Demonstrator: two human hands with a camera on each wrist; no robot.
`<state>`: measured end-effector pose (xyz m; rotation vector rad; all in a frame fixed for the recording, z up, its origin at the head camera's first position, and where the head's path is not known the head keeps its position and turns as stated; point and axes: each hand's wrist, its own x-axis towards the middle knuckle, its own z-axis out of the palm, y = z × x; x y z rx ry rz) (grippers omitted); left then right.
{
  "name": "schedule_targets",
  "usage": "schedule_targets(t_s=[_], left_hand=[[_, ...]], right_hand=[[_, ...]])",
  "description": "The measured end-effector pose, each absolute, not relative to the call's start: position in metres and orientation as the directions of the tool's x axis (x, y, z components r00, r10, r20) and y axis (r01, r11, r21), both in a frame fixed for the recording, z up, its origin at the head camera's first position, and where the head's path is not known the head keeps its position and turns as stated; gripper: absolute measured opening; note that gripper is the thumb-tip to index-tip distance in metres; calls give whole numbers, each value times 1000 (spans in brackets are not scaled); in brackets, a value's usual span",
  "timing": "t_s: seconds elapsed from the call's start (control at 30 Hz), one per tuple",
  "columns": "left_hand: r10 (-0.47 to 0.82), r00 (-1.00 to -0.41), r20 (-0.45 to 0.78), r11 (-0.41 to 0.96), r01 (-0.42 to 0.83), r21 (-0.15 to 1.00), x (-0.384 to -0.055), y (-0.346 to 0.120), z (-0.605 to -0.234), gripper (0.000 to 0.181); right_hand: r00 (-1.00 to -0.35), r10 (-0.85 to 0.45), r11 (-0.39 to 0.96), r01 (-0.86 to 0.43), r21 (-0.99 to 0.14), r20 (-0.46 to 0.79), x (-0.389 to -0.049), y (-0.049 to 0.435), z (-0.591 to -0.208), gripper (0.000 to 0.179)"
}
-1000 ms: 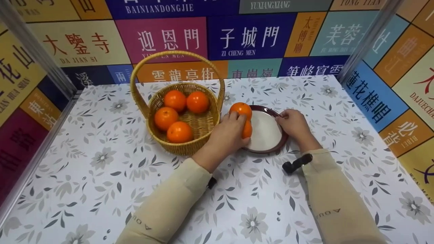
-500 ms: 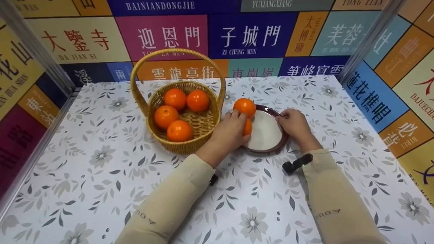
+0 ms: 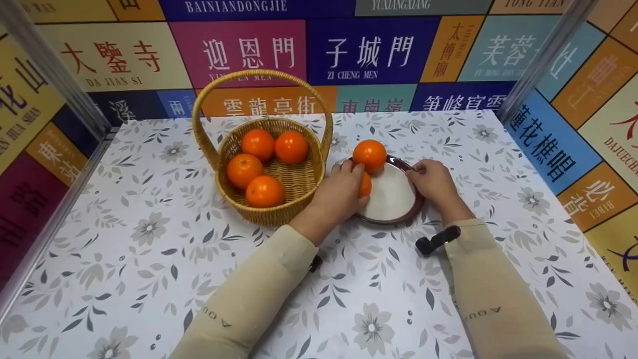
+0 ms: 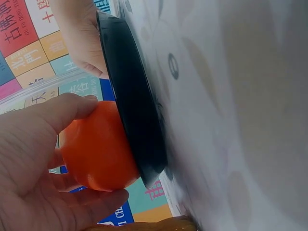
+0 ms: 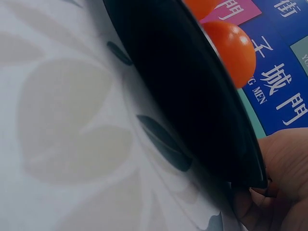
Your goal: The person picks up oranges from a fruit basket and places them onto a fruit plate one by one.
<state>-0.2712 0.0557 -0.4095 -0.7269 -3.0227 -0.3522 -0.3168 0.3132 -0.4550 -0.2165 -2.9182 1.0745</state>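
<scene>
A round plate (image 3: 394,197) with a cream inside and a dark red-brown rim stands right of the basket. My left hand (image 3: 336,192) grips an orange (image 3: 366,185) over the plate's left side, largely hidden by the fingers in the head view. Thumb and fingers curl round this fruit (image 4: 98,149) in the left wrist view, where it sits against the plate's rim. A second orange (image 3: 370,155) lies at the plate's back edge, just beyond my left fingertips. My right hand (image 3: 433,182) pinches the right rim, its fingertips at the plate's dark edge (image 5: 245,144) in the right wrist view.
Left of the plate stands a wicker basket (image 3: 271,215) with a tall arched handle (image 3: 259,75), holding several oranges (image 3: 264,191). A floral cloth (image 3: 299,304) covers the table. Panels with large characters (image 3: 239,52) wall the back and sides.
The orange at the back has moved right, away from my left fingertips and onto the plate's back edge. My left hand has shifted very slightly right; my right hand stays at the rim.
</scene>
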Motion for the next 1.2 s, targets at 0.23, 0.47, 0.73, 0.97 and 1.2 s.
schedule_targets(t_s=[0.23, 0.47, 0.73, 0.97, 1.2], left_hand=[[442, -895, 63, 868, 444, 222, -270, 56, -407, 76], [446, -891, 81, 862, 453, 227, -267, 51, -403, 71], [454, -884, 109, 853, 467, 232, -260, 43, -389, 65], [447, -887, 116, 859, 462, 222, -252, 31, -373, 65], [436, -884, 169, 861, 465, 207, -247, 14, -368, 64]], right_hand=[[-990, 137, 748, 118, -653, -23, -317, 313, -455, 26], [-989, 139, 740, 132, -659, -43, -316, 312, -453, 26], [-991, 131, 755, 120, -645, -31, -317, 314, -455, 28], [-993, 120, 759, 99, -644, -11, -318, 314, -456, 28], [-993, 120, 764, 90, -639, 3, -318, 314, -456, 27]])
